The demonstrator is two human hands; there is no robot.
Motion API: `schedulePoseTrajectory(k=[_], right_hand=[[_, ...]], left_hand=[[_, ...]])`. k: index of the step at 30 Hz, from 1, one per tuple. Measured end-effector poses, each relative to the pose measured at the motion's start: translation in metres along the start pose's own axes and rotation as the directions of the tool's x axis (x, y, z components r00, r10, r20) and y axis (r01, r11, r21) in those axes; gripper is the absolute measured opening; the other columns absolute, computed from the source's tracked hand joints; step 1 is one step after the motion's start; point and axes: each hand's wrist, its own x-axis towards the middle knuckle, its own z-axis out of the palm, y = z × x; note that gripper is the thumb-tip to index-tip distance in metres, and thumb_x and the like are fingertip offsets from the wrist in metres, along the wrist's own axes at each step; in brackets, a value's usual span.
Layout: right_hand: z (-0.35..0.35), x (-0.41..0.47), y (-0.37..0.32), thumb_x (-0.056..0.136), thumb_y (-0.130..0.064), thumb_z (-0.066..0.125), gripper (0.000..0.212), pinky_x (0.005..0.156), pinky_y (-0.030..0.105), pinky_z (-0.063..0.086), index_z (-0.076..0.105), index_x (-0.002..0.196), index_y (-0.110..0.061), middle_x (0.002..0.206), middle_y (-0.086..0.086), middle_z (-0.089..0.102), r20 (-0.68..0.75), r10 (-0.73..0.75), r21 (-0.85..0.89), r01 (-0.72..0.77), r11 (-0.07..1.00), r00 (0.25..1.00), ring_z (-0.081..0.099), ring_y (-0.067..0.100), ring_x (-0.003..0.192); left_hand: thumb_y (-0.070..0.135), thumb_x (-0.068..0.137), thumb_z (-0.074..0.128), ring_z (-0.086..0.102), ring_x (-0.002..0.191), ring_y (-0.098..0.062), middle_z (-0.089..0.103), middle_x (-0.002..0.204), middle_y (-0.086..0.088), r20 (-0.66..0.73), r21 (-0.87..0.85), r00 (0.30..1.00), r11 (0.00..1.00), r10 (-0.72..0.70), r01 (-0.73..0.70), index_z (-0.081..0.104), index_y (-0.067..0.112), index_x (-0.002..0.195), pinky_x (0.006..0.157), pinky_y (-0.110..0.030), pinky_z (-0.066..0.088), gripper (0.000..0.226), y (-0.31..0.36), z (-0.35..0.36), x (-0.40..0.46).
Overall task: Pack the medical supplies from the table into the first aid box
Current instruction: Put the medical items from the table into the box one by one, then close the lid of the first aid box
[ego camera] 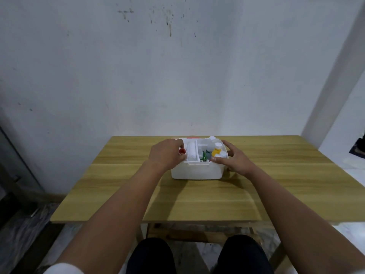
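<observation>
The white plastic first aid box (195, 171) sits near the far edge of the wooden worktop (276, 184), already holding a white gauze roll (192, 151), a yellow bottle (215, 151) and white-capped bottles. The left hand (167, 155) pinches a small red-capped item (182, 151) at the box's left rim, probably lowering it in. The right hand (235, 159) rests with relaxed fingers on the right rim, likely steadying the box.

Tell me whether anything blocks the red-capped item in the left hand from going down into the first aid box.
Nothing visible does. The left hand holds the red-capped item at the first aid box's left edge. The white roll lies in the next compartment, clear of it. The right hand rests at the right rim.
</observation>
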Motion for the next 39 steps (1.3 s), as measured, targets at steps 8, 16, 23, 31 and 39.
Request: schedulePoseTrajectory(k=[8, 16, 23, 31, 39], right_hand=[[0.001, -0.004, -0.004, 0.074, -0.043, 0.091, 0.101, 0.066, 0.027, 0.054, 0.035, 0.158, -0.041, 0.129, 0.001, 0.066, 0.000, 0.026, -0.007, -0.026, 1.000, 1.000, 0.064, 0.005, 0.103], [-0.002, 0.001, -0.006, 0.085, -0.061, 0.070, 0.071, 0.088, 0.047, 0.059, 0.050, 0.148, -0.034, 0.127, 0.002, 0.067, -0.043, 0.111, 0.133, -0.105, 0.986, 0.993, 0.065, 0.013, 0.103], [-0.006, 0.041, -0.011, 0.087, -0.082, 0.049, 0.075, 0.099, 0.049, 0.053, 0.061, 0.138, -0.028, 0.116, -0.002, 0.069, -0.037, 0.287, 0.331, -0.260, 0.907, 0.957, 0.067, 0.023, 0.111], [0.001, 0.101, -0.002, 0.091, -0.069, 0.060, 0.082, 0.086, 0.045, 0.060, 0.059, 0.132, 0.001, 0.118, 0.017, 0.075, 0.084, 0.420, 0.465, -0.409, 0.785, 0.903, 0.073, 0.036, 0.107], [0.002, 0.108, -0.028, 0.085, -0.068, 0.068, 0.073, 0.102, 0.053, 0.055, 0.063, 0.137, -0.016, 0.117, 0.009, 0.077, -0.060, 0.331, 0.556, -0.244, 0.794, 0.942, 0.073, 0.032, 0.107]], left_hand=[[0.048, 0.092, 0.071, 0.066, 0.097, -0.016, 0.073, 0.107, 0.008, 0.071, -0.018, 0.997, 0.999, -0.025, 0.027, 0.081, 0.029, 0.108, 0.073, -0.031, 0.052, 0.027, -0.002, -0.006, 0.003], [0.048, 0.099, 0.062, 0.062, 0.091, -0.012, 0.065, 0.098, 0.013, -0.101, -0.253, 0.982, 0.959, -0.161, 0.131, 0.077, 0.024, 0.097, 0.068, -0.030, 0.044, 0.028, -0.009, -0.007, 0.006], [0.050, 0.103, 0.057, 0.068, 0.103, -0.025, 0.074, 0.111, -0.003, 0.188, -0.673, 0.874, 0.589, -0.448, 0.447, 0.075, 0.015, 0.104, 0.095, -0.043, 0.057, 0.039, -0.036, 0.018, 0.037], [0.080, 0.090, 0.055, 0.074, 0.097, -0.028, 0.078, 0.103, -0.007, 0.558, -0.726, 0.749, 0.227, -0.355, 0.649, 0.070, 0.010, 0.115, 0.098, -0.045, 0.057, 0.076, -0.051, 0.049, 0.084], [0.087, 0.084, 0.051, 0.066, 0.117, -0.028, 0.070, 0.132, 0.000, 0.450, -0.827, 0.818, 0.179, -0.358, 0.533, 0.059, 0.016, 0.143, 0.111, -0.053, 0.047, 0.093, -0.044, 0.025, 0.101]])
